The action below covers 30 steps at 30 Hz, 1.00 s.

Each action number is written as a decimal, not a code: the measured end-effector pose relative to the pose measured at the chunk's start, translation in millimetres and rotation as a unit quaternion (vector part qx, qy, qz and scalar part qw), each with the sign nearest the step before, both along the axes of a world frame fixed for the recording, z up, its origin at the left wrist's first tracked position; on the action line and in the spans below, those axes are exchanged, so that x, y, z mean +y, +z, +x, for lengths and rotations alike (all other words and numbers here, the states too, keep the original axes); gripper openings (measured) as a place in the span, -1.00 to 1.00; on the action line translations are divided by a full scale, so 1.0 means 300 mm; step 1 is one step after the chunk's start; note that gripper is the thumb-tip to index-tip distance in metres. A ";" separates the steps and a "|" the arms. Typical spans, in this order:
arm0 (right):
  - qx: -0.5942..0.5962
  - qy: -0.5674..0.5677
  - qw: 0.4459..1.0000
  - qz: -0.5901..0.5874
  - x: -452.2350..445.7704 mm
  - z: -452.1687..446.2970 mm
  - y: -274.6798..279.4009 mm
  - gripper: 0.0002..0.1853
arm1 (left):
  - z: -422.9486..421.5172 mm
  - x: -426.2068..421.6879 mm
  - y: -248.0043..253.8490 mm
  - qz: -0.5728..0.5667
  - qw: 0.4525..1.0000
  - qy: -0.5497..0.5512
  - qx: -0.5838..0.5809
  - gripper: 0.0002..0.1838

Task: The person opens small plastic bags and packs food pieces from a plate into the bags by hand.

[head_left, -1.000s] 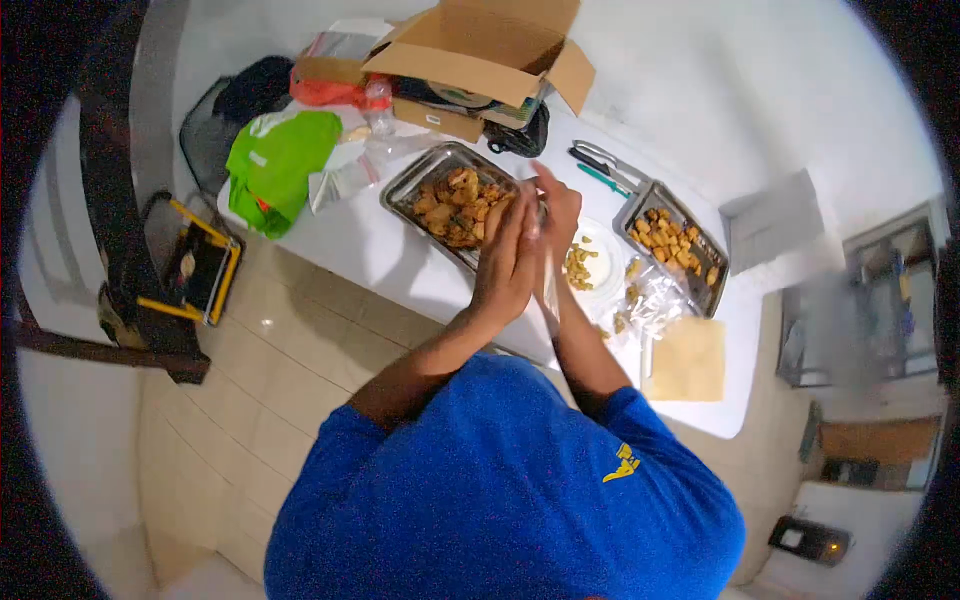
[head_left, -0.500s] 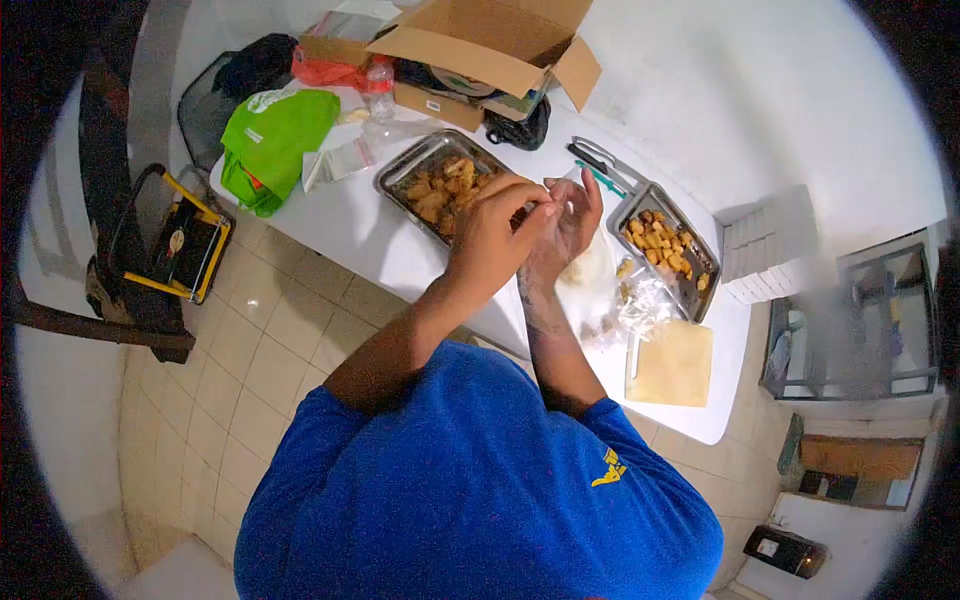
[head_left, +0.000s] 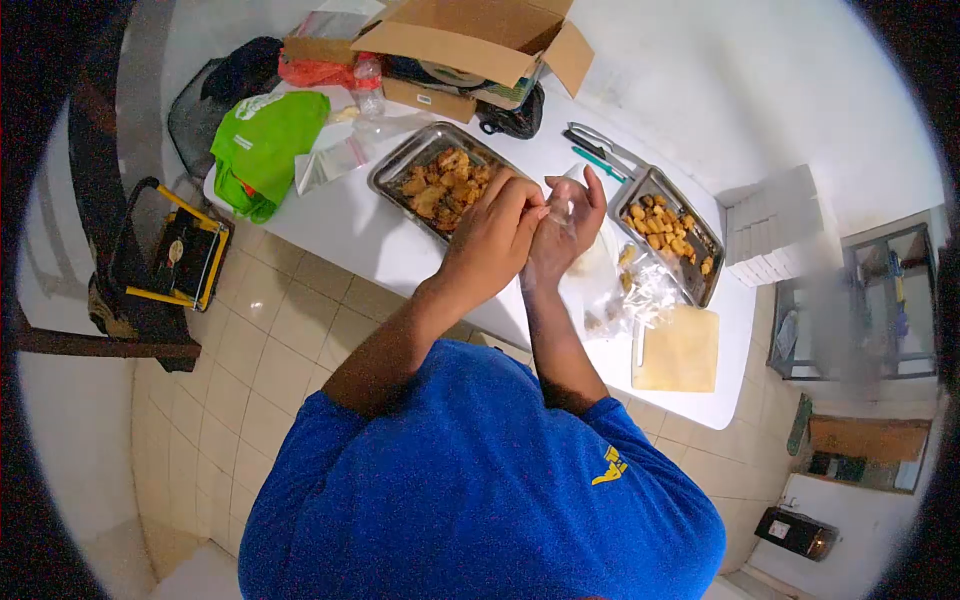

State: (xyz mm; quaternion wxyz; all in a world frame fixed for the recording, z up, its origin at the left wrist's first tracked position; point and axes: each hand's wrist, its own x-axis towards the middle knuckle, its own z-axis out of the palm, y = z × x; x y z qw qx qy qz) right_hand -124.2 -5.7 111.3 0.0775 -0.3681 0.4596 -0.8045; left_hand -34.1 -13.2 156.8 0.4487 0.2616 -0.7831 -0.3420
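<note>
My left hand is closed in a pinch on a thin clear plastic glove, at the near side of my right hand. The glove covers my right hand, which is raised with its fingers apart and slightly bent. Both hands are above the white table, close together. Just beyond my left hand lies a metal tray holding browned fried pieces. On the other side, a second metal tray holds golden cube-shaped pieces.
A crumpled clear plastic bag and a cutting board lie at the right. Knives rest behind. A cardboard box, bottle and green bag occupy the back left. White stacked boxes stand right.
My left hand has shifted slightly down along my right hand, keeping its pinch on the plastic. The whole view has tilted a little.
</note>
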 end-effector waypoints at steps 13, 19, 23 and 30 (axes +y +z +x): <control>-0.051 0.068 0.996 -0.004 0.031 -0.070 -0.031 -0.61 | 0.023 0.003 -0.038 0.083 0.986 -0.124 0.076 -0.95; -0.056 0.144 0.987 0.049 0.062 -0.105 -0.061 -0.60 | 0.090 -0.033 -0.021 0.372 0.905 -0.195 0.068 -0.89; -0.074 0.269 0.955 0.101 0.115 -0.147 -0.103 -0.56 | 0.103 -0.042 -0.076 0.430 0.873 -0.225 -0.036 -0.70; -0.203 0.320 0.902 0.208 0.277 -0.270 -0.258 -0.37 | 0.016 0.031 -0.193 0.530 0.841 -0.106 -0.018 -0.76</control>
